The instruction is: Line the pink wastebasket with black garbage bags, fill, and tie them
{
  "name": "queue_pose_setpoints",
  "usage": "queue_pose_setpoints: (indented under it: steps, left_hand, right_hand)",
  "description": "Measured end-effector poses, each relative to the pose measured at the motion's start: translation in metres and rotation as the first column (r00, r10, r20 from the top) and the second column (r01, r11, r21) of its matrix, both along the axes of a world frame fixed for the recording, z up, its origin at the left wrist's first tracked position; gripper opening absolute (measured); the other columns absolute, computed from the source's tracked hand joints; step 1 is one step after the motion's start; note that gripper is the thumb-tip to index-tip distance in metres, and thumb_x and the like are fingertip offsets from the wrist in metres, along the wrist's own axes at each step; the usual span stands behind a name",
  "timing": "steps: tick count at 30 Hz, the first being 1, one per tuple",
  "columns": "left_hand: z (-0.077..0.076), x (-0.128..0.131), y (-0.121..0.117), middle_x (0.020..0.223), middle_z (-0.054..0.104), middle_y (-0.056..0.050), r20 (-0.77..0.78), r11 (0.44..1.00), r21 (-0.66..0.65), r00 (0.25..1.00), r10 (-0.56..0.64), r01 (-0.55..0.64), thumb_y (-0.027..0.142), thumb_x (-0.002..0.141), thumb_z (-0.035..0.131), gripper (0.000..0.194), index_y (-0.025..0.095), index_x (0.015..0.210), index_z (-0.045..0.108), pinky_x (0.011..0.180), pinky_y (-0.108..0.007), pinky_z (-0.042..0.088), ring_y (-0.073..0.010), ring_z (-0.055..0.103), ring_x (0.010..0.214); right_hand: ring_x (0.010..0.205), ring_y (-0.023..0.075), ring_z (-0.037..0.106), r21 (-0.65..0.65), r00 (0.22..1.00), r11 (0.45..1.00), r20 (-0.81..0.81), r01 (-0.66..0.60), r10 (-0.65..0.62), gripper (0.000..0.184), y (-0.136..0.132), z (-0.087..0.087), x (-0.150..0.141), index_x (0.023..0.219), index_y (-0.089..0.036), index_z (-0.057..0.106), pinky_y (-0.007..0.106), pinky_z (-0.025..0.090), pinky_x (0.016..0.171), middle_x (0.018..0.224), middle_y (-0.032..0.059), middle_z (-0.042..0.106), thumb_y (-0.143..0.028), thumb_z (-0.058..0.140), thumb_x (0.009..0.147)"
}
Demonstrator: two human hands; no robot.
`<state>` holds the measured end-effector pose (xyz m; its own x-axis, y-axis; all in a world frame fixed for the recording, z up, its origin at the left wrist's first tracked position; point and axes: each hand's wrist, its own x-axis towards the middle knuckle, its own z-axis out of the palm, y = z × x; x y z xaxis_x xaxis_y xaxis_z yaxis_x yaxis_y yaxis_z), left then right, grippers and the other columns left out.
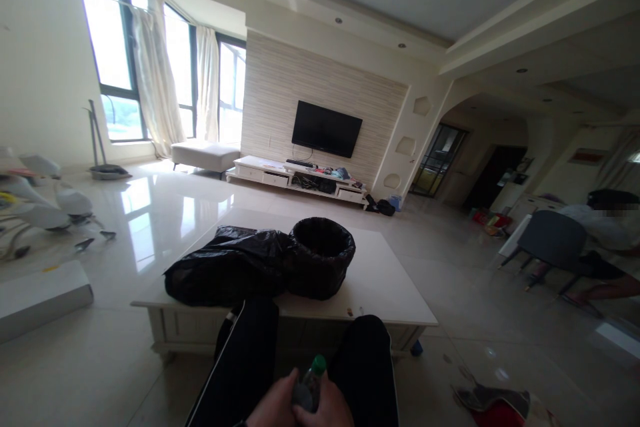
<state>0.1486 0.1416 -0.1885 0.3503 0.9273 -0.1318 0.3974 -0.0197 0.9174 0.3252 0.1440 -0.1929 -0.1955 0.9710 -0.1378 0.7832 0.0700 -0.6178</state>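
Note:
Between my knees I hold a small clear bottle [309,395] with a green cap, tilted slightly to the right. My left hand [277,401] is closed on its left side. My right hand [331,403] closes on the other side, and its thumb lies near the cap. The fingers partly hide the bottle's body. On the white coffee table [383,280] beyond my knees stands a bin lined with a black bag [320,273]. A bulging black plastic bag [227,267] lies beside it on the left, touching it.
A white box [43,297] lies on the floor at left. Further off are a dustpan [109,172], a grey bench [206,156] and a TV stand [313,183]. A person [607,223] sits at right by a dark chair [550,238]. Cloth [493,400] lies at lower right.

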Motion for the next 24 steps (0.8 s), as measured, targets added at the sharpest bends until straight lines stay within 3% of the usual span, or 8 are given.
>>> queue_pose_setpoints:
  steps: [7,19,24]
  left_hand:
    - [0.003,0.000,0.000,0.111,0.081,-0.009,-0.024,1.000,-0.007,1.000,0.005,-0.005,0.031,0.074,0.076,0.035,0.021,0.107,0.066,0.086,-0.034,0.055,-0.0288,0.075,0.100]
    - [-0.004,-0.001,0.000,0.111,0.078,-0.010,-0.046,1.000,-0.012,0.999,-0.001,0.001,0.041,0.073,0.078,0.046,0.023,0.114,0.067,0.092,-0.036,0.054,-0.0320,0.070,0.107]
    - [-0.009,-0.001,0.001,0.111,0.078,-0.010,-0.055,1.000,0.003,0.998,-0.002,0.002,0.042,0.073,0.078,0.047,0.023,0.115,0.068,0.095,-0.037,0.054,-0.0332,0.070,0.109]
  right_hand:
    - [0.105,0.0280,0.076,-0.038,0.994,0.999,-0.107,-0.021,0.016,0.057,0.002,0.003,0.001,0.125,-0.019,0.066,0.029,0.054,0.088,0.110,0.0099,0.080,-0.037,0.077,0.073]
    - [0.108,0.0295,0.075,-0.055,0.998,0.998,-0.049,-0.037,0.034,0.054,-0.003,0.021,-0.002,0.127,-0.021,0.066,0.030,0.053,0.091,0.113,0.0114,0.079,-0.035,0.076,0.075]
    - [0.110,0.0301,0.075,-0.055,0.999,0.998,-0.045,-0.028,0.026,0.054,-0.003,0.019,-0.004,0.126,-0.021,0.066,0.030,0.053,0.091,0.114,0.0122,0.079,-0.036,0.076,0.075]
